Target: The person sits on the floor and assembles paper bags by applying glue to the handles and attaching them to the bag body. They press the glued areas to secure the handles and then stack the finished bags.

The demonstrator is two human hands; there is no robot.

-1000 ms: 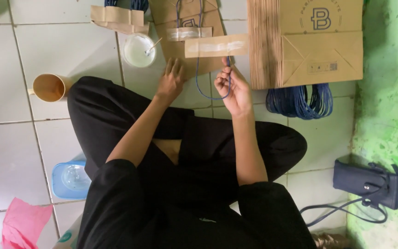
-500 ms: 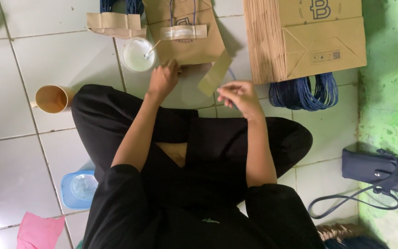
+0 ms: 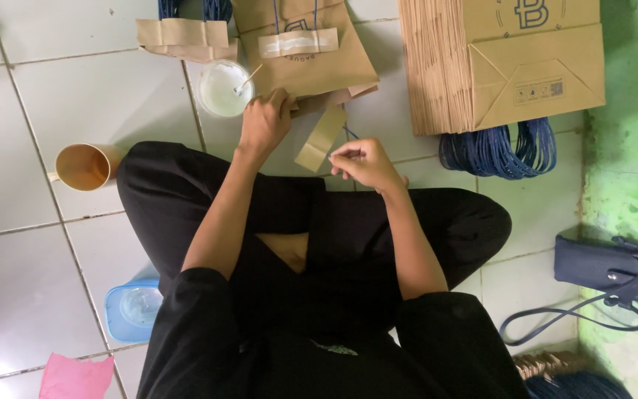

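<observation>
Fingers of the right hand (image 3: 363,164) pinch a brown paper strip (image 3: 321,138) at its lower end. At 10 o'clock from it, the left hand (image 3: 263,120), fingers curled, presses the paper bag (image 3: 311,55) on the floor.

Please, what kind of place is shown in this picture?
Probably a home workshop for making paper bags: a tiled floor, a stack of brown paper bags, bundled blue cord handles and a glue cup.
</observation>
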